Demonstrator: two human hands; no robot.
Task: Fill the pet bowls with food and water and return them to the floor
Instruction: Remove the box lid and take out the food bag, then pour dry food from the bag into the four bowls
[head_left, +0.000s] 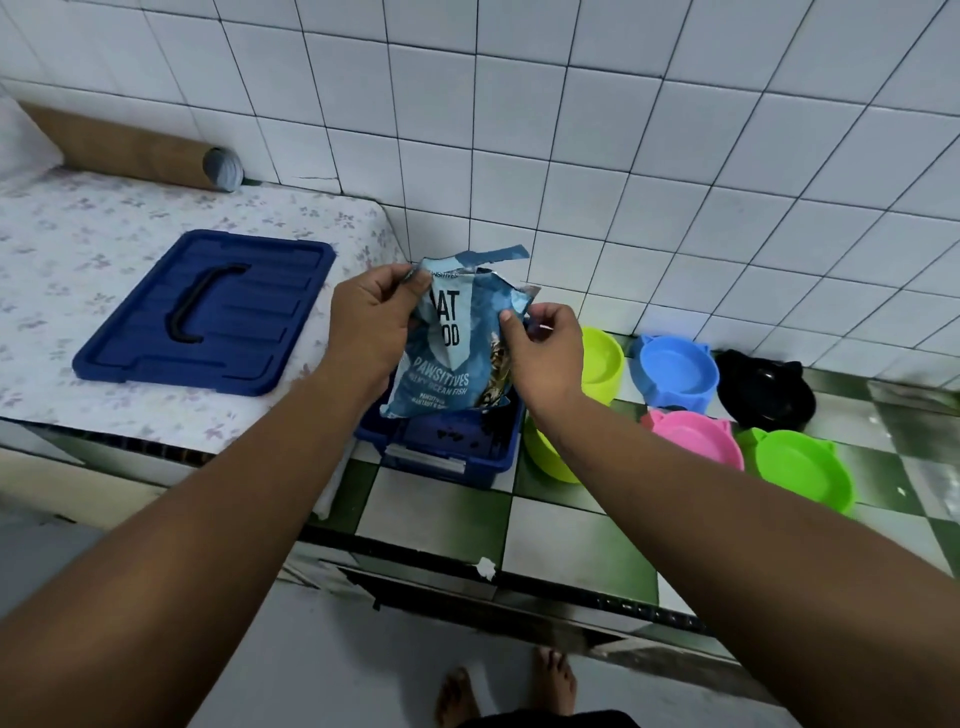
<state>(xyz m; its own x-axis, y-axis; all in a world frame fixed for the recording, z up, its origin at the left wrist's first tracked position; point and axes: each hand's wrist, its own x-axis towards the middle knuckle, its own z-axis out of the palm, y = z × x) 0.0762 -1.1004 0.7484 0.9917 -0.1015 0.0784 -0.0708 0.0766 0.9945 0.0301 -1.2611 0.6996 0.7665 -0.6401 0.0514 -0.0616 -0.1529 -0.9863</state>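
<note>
Saw lid (208, 312) off at left, bin (452, 452) open at centre. Held bag (447, 353) upright over bin, torn top up. Found bowls (678, 371) clustered right, apparently unfilled. Pinched bag's top corners with left hand (369, 322) and right hand (545, 348), apart. Judged food-filling barely begun, bag being opened; next called for widening the mouth and tipping toward a bowl.

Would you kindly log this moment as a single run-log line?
left hand: pinches cat food bag | right hand: pinches bag top | blue bowl: empty, on counter
</note>
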